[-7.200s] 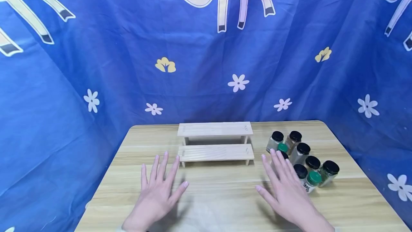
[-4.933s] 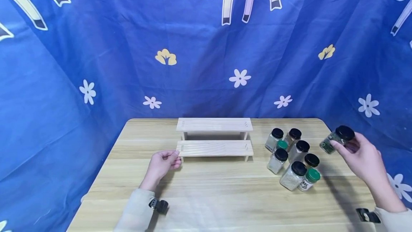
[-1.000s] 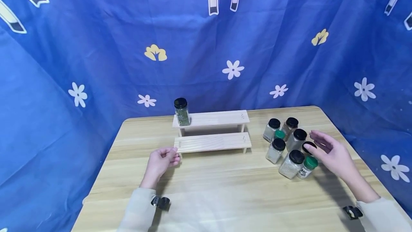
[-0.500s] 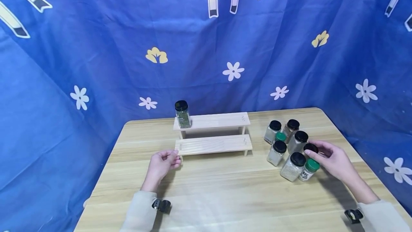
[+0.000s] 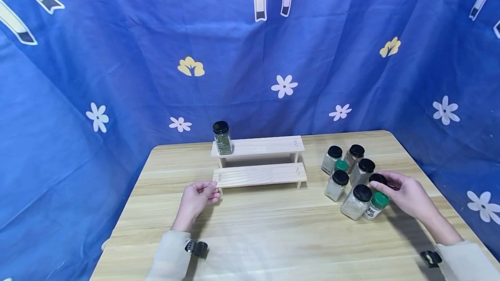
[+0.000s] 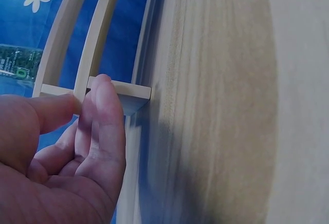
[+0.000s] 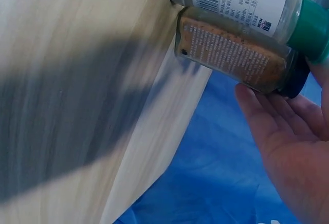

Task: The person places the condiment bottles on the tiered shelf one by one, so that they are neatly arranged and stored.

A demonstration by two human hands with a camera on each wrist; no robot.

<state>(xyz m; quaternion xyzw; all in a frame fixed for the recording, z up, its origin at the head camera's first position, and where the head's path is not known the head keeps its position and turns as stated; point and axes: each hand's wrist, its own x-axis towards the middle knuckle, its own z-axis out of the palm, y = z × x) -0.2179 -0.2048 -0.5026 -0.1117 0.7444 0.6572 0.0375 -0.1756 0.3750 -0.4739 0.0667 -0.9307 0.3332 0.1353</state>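
Toward the right edge of the tabletop [image 5: 293, 242], the right hand [image 5: 410, 196] pinches the black lid [image 5: 378, 179] of a brown-spice jar [image 7: 231, 49] standing beside a green-capped jar [image 5: 374, 210]. Toward the far edge, the left hand [image 5: 194, 199] pinches the lower shelf [image 5: 259, 174] at its left end; a herb jar [image 5: 224, 144] tops the upper shelf [image 5: 265, 145].

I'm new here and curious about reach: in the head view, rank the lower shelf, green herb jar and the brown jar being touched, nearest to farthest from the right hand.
1. Brown jar, touched by the right hand.
2. Lower shelf, left of the hand.
3. Green herb jar, farther left, on the upper shelf.
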